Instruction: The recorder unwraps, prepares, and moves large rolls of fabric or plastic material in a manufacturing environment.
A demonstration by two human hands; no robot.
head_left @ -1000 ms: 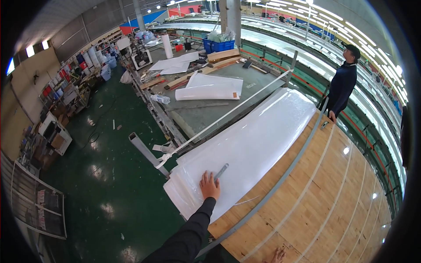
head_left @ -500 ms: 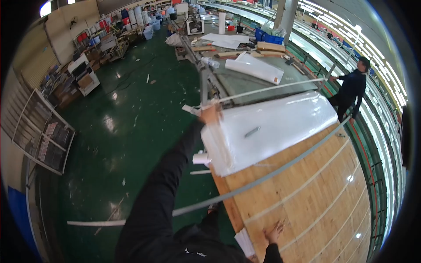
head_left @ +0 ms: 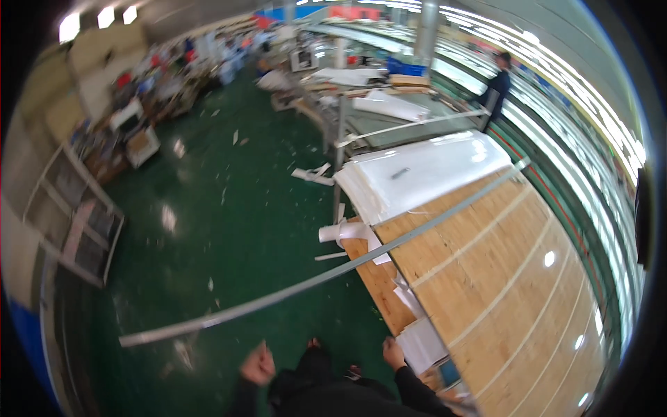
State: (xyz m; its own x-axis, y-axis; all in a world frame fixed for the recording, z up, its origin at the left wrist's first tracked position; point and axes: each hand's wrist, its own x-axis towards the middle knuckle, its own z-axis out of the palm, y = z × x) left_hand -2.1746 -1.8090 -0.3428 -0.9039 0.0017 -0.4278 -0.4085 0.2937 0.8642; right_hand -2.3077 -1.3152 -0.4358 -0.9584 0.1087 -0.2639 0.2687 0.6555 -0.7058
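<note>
My left hand (head_left: 258, 365) is low over the floor in front of my body, its fingers loosely curled with nothing visible in them. My right hand (head_left: 394, 353) hangs beside white sheets (head_left: 421, 344) at the table's near left side, also curled and apparently holding nothing. A long grey strip (head_left: 299, 290) crosses the wooden table (head_left: 486, 274) and sticks out far to the left above the floor. Beyond it lies a broad stack of glossy white sheeting (head_left: 431, 175), with a small grey object (head_left: 401, 173) on top. Some blur softens both hands.
A metal bar frame (head_left: 417, 127) spans the table behind the sheeting. A curled white offcut (head_left: 340, 233) hangs at the table's left edge. White scraps (head_left: 314, 174) lie near the frame's left post. A person (head_left: 497, 87) stands at the far right. Cluttered goods (head_left: 132, 132) line the left wall.
My left hand has left the sheeting's far left corner and come back to my body. The right hand has come off the tabletop to its left side. My view has shifted; the strip remains across the table.
</note>
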